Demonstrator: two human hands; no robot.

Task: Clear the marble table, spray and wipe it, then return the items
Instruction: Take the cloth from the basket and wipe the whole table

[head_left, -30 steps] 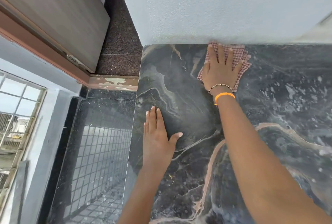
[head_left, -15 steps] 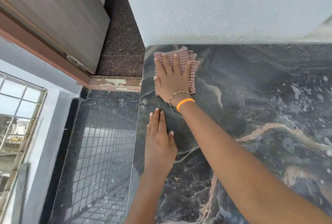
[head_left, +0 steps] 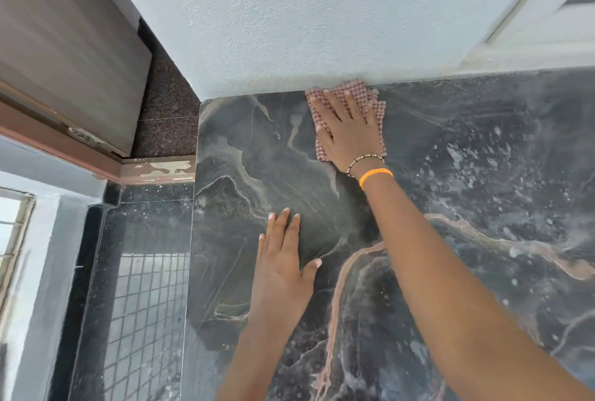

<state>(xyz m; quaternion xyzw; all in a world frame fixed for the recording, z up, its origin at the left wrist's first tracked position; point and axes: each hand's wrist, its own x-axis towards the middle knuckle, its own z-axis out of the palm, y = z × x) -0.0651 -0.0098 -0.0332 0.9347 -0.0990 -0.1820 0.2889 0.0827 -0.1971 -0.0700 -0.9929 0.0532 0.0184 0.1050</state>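
The dark marble table (head_left: 483, 175) with pale and pink veins fills the right and middle of the head view. My right hand (head_left: 349, 130) lies flat, fingers spread, pressing a red-and-white checked cloth (head_left: 376, 104) onto the marble at its far edge, against the wall. My left hand (head_left: 283, 259) rests palm-down on the marble near the table's left edge, holding nothing. Wet spray droplets and streaks show on the marble to the right. No other items are on the visible part of the table.
A pale textured wall (head_left: 306, 21) borders the table's far edge. Left of the table the glossy dark floor (head_left: 138, 272) drops away, with a wooden door (head_left: 64, 46) and a window frame (head_left: 13, 239) beyond. A white frame (head_left: 531, 24) stands at the back right.
My right hand slid the cloth left toward the table's far-left corner, then back right along the wall edge. My left hand stayed planted on the marble.
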